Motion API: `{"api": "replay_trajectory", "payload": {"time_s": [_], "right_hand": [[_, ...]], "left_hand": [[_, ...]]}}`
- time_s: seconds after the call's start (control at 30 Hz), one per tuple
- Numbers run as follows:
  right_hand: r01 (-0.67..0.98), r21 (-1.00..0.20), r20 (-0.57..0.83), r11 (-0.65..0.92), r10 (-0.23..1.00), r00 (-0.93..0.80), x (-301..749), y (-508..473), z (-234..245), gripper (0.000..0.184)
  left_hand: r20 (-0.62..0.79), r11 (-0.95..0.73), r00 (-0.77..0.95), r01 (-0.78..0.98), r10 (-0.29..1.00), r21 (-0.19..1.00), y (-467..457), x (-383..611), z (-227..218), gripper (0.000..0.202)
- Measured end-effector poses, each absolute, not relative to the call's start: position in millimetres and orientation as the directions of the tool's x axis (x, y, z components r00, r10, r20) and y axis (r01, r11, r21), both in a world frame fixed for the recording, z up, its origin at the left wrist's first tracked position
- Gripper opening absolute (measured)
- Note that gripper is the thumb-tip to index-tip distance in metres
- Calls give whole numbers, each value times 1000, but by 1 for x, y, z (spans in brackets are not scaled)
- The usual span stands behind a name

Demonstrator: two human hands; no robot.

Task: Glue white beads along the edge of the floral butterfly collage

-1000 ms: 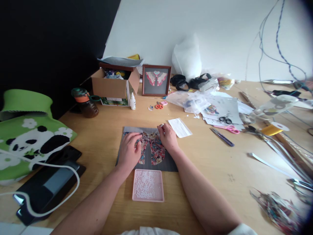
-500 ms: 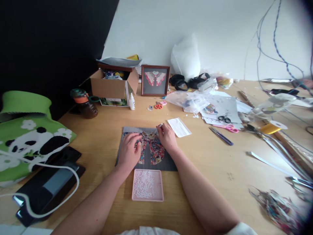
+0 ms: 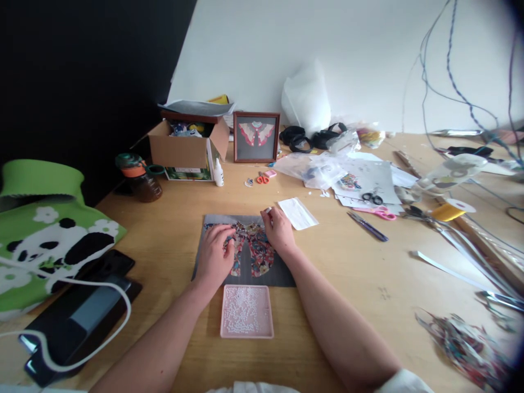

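A floral fabric piece (image 3: 261, 252), shaped like a small cape, lies flat on a dark grey sheet (image 3: 286, 277). My left hand (image 3: 216, 248) rests over its left side, fingers stretched out and covering part of the pattern. At the upper right edge of the fabric is my right hand (image 3: 279, 228), thumb and fingers pinched together. A small whitish tip shows at those fingers, too little of it to name. Just below the sheet sits a square pink tray (image 3: 246, 334) with many tiny white beads in it.
A white packet (image 3: 298, 213) lies right of the sheet. Farther back stand a framed fabric collar (image 3: 256, 136), a glue bottle (image 3: 219, 173), a cardboard box (image 3: 180, 150) and a drink bottle (image 3: 143, 180). A utility knife (image 3: 367, 226) and pink scissors (image 3: 382, 213) lie to the right.
The view has shifted slightly. Both hands keep nearly the same place on the fabric, and the tray has not moved on the table.
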State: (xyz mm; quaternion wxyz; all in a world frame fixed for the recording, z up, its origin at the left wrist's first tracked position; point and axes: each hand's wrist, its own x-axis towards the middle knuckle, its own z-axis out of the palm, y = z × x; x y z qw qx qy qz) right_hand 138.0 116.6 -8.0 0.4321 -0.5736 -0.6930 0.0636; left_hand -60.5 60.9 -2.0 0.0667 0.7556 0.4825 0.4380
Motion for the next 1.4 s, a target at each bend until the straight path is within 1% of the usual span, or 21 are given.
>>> {"api": "replay_trajectory", "payload": {"time_s": [0.5, 1.0, 1.4], "right_hand": [[781, -514, 545, 355, 838, -22, 136, 116, -9, 26], [767, -538, 553, 350, 833, 8, 136, 116, -10, 26], [785, -501, 562, 365, 827, -26, 136, 115, -11, 22]], "left_hand": [[595, -532, 158, 660, 788, 530, 60, -60, 0, 25], [585, -533, 166, 652, 794, 539, 60, -60, 1, 24], [581, -530, 163, 650, 797, 545, 59, -59, -2, 25]]}}
